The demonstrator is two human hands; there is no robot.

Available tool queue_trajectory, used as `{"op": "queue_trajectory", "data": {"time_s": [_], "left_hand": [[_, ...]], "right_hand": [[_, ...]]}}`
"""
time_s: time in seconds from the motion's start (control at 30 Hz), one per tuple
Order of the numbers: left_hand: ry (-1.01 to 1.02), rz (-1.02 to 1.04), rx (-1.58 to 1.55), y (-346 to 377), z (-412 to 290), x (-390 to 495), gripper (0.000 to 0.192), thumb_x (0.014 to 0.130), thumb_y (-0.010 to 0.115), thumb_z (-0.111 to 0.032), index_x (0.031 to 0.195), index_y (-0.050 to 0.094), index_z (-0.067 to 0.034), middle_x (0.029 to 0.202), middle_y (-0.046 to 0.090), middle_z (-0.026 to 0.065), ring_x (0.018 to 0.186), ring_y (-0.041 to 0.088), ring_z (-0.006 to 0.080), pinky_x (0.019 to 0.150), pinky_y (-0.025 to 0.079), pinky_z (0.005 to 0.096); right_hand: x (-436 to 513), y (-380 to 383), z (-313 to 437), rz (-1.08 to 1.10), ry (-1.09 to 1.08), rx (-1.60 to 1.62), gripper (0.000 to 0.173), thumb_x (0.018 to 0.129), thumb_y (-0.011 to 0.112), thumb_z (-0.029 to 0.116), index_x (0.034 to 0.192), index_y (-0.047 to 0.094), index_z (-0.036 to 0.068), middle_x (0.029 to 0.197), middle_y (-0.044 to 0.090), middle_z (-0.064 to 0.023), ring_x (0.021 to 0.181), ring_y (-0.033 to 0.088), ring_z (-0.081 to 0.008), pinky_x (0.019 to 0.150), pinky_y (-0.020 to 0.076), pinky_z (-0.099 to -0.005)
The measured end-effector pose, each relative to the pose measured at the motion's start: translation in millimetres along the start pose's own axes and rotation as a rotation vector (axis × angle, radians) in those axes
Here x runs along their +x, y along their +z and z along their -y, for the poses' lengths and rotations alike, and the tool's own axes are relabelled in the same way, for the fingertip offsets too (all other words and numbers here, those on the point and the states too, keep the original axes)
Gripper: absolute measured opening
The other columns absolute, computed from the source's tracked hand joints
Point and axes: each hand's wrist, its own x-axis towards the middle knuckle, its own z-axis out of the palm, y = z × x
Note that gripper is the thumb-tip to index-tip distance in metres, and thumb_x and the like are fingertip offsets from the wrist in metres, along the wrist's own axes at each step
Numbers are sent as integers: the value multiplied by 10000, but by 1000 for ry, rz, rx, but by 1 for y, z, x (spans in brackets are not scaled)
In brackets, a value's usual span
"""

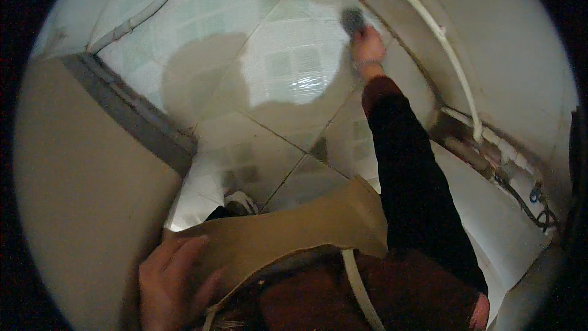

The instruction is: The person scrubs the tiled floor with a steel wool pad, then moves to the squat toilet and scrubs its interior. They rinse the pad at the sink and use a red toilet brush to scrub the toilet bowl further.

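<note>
Stretched far forward, my right hand [369,49] grips a dark grey scouring pad [353,20], blurred, which looks pressed to the glossy tiled surface [271,133]. A bracelet circles that wrist, above a black and maroon sleeve [409,161]. Low on the left, my left hand [172,276] is in front of a tan apron [285,230]; its thumb stands apart from the fingers and nothing shows in it. Whether it touches the apron, I cannot tell. Reflections of a grid and a rounded shadow lie across the tiles.
A white pipe [441,32] runs down the right wall to fittings and a dark cable [521,204]. Below them is a smooth white fixture [494,220]. A grey hose [142,14] curves at upper left, beyond a dark-edged panel [101,156]. A shoe [242,202] shows below.
</note>
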Motion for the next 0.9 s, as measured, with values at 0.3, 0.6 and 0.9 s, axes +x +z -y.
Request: {"op": "queue_trajectory", "data": {"time_s": [0.3,0.6,0.9], "left_hand": [[-67,60,-217,-2,2,12,449,694,711,-48,1127,597,-11,1038,609,202,950,613,348,831,499,413],[-76,-63,-87,2,-10,17,406,702,663,48,1101,606,0,989,618,173,869,628,331,778,518,394],[-538,118,-650,0,8,16,349,885,577,-189,1194,568,-27,1147,568,119,1060,537,235,917,444,357]], "right_hand": [[-81,-24,-347,-60,130,402,381,863,590,213,1185,569,10,1070,648,-112,955,628,-268,795,527,-374],[35,21,24,-91,-366,-235,120,766,543,91,827,640,54,816,652,-154,807,631,-332,705,501,-476],[69,21,122,111,-433,-193,232,835,555,120,1029,681,106,1126,568,-177,1054,564,-361,907,493,-447]]}}
